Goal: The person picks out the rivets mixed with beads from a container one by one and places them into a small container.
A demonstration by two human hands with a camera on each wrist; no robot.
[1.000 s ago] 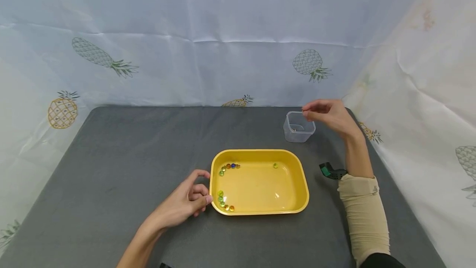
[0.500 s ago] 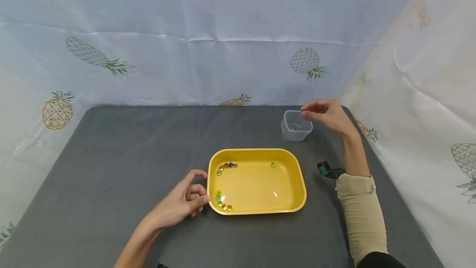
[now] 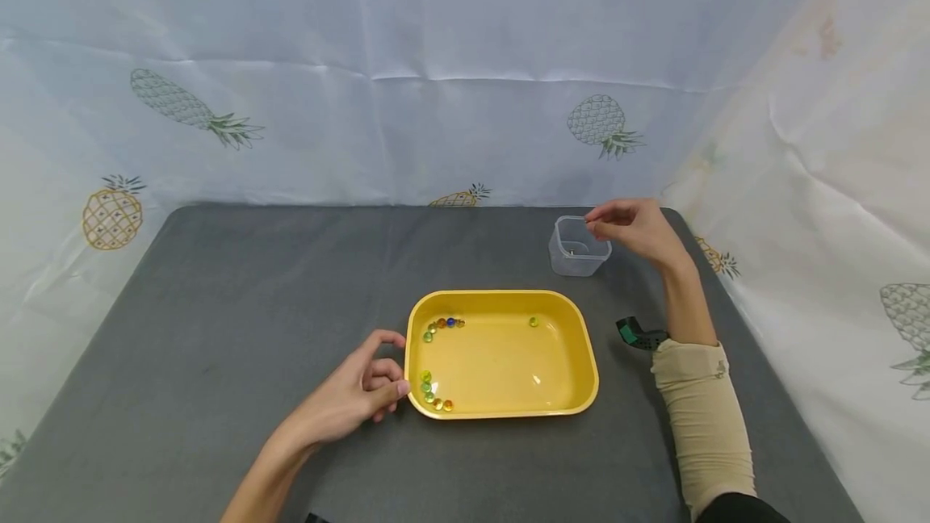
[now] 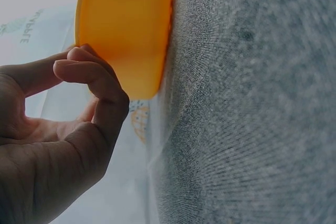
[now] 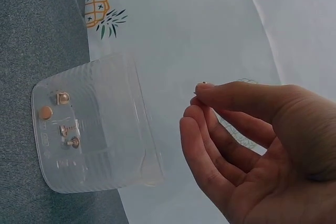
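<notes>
My left hand (image 3: 356, 394) is at the left end of a yellow tray (image 3: 501, 411), thumb and index finger on its rim. In the left wrist view the fingers (image 4: 94, 80) bend under that rim, against the wall. Glass marbles (image 3: 426, 387) lie along the tray's left side, with one green marble (image 3: 534, 321) apart at the back right. Over the clear plastic container (image 3: 577, 266), my right hand (image 3: 639, 228) pinches a tiny metallic piece (image 5: 203, 83), mostly hidden by the fingertips. Several small metal pieces, one like a screw (image 5: 67, 130), lie in the container.
A grey table (image 3: 291, 289) carries both containers. White pineapple-print sheets (image 3: 465, 135) rise behind the table and at its right. A black-and-green wrist device (image 3: 639, 334) sticks out from the right forearm above the table.
My right hand has shifted slightly left and lower over the clear container, still pinching the tiny piece. The left hand, tray and marbles keep their places; the head view has shifted slightly.
</notes>
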